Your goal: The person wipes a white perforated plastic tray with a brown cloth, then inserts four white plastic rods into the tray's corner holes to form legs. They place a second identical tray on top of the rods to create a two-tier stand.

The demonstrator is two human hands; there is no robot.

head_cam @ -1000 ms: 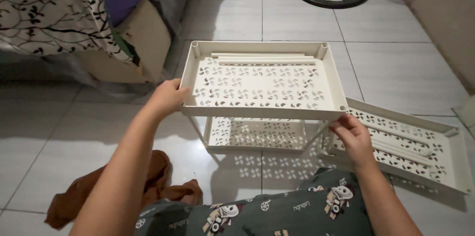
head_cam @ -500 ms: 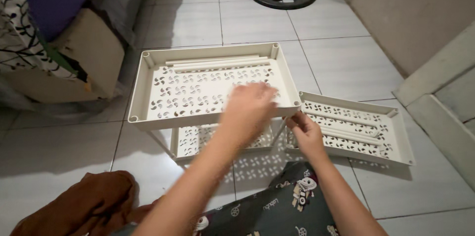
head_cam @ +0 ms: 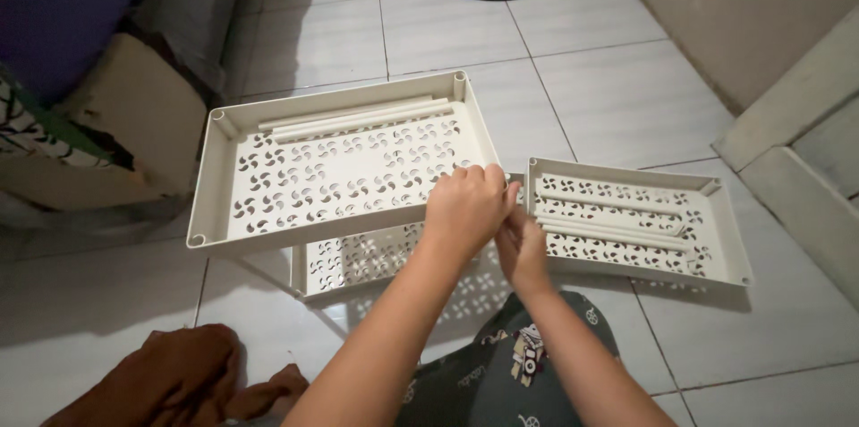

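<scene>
— While both hands meet at the front right corner of the upper tray (head_cam: 268,203), what are they doing there?

— The left hand (head_cam: 465,205) is clenched over that corner, knuckles up. The right hand (head_cam: 522,248) sits just beneath it, fingers curled upward; I can't tell what it pinches, since the left hand covers it.

— Any advice?

— I'd say keep the upper tray level and work the corner straight down, not at a slant. It stands above a lower tray (head_cam: 358,259), and loose rods (head_cam: 358,118) lie at its far side, away from the grip.

— And just right of the grip?

— A third tray (head_cam: 716,239) flat on the tiles, with more rods (head_cam: 613,232) in it.

— Packages or labels?

— Far left of the grip, a plain brown cardboard box (head_cam: 134,123), no label visible. Nearer, a brown cloth (head_cam: 179,378).
</scene>
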